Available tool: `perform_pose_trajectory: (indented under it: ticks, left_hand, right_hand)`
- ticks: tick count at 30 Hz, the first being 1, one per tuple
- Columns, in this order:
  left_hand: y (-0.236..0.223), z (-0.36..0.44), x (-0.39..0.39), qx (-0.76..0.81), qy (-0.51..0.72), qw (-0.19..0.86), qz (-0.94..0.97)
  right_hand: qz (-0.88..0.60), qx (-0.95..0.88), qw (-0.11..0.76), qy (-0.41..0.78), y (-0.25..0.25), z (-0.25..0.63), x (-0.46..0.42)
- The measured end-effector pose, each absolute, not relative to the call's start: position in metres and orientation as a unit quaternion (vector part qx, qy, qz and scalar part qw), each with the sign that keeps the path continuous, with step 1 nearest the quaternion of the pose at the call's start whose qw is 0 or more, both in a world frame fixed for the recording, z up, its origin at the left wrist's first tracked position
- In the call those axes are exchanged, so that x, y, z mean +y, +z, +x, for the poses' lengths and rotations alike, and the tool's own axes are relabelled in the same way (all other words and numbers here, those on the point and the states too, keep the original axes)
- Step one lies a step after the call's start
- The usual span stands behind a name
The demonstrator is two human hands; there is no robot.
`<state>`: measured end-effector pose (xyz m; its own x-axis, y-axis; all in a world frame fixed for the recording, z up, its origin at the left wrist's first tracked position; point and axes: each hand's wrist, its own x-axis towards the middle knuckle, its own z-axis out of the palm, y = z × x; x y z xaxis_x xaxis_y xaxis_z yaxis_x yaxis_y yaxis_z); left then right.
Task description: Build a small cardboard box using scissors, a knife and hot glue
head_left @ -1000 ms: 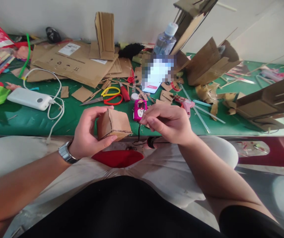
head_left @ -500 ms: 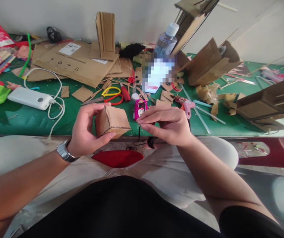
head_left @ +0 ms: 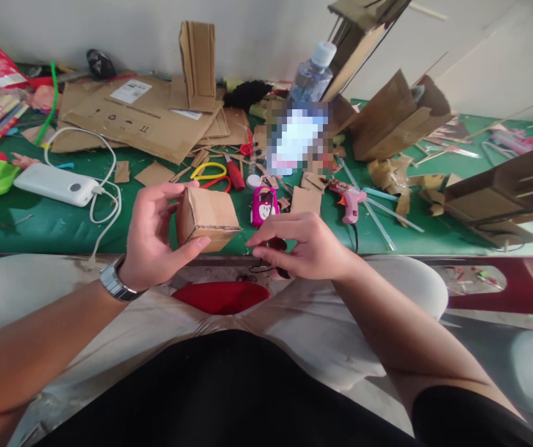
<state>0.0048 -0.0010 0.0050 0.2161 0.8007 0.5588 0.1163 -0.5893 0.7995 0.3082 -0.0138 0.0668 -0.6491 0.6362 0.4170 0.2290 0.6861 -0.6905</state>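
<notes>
My left hand (head_left: 154,239) is wrapped round a small cardboard box (head_left: 213,214), thumb along its near edge, raised above the table's front edge. To the right of the box is my right hand (head_left: 297,245), its thumb and forefinger drawn together in a pinch. Whatever lies between those fingertips, if anything, is too small to make out. Just beyond the right hand sits a pink device (head_left: 263,205) with a white cartoon face and a dark cord. A pink glue gun (head_left: 351,203) lies farther right, near a square piece of cardboard (head_left: 306,202).
Scissors (head_left: 210,174) with yellow and red handles lie behind the box. A white power bank (head_left: 54,185) with a cable is at left. Flattened cardboard (head_left: 140,118), a lit phone (head_left: 297,139), a bottle (head_left: 313,74) and tall cardboard structures (head_left: 397,118) stand or lie farther back.
My left hand has shifted slightly left with the box, which has turned a little. My right hand has moved down and slightly left, uncovering the glue gun and the cardboard square.
</notes>
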Motion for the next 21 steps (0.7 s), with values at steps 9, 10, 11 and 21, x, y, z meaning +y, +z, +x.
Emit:
perform_pose_trajectory:
  ticks: [9,10,11,21]
  left_hand:
    - [0.000,0.015,-0.014,0.316,0.518,0.316,0.730]
    - [-0.001,0.016,-0.017,0.313,0.512,0.320,0.733]
    - [-0.002,0.018,-0.020,0.309,0.507,0.329,0.734]
    - [-0.005,0.021,-0.032,0.248,0.473,0.436,0.724]
  right_hand:
    - [-0.279,-0.843,0.384,0.252,0.057,0.299,-0.016]
    - [-0.279,-0.843,0.384,0.254,0.057,0.298,-0.017]
    - [-0.280,-0.842,0.384,0.255,0.056,0.297,-0.017]
    - [-0.261,-0.842,0.377,0.282,0.052,0.293,-0.020]
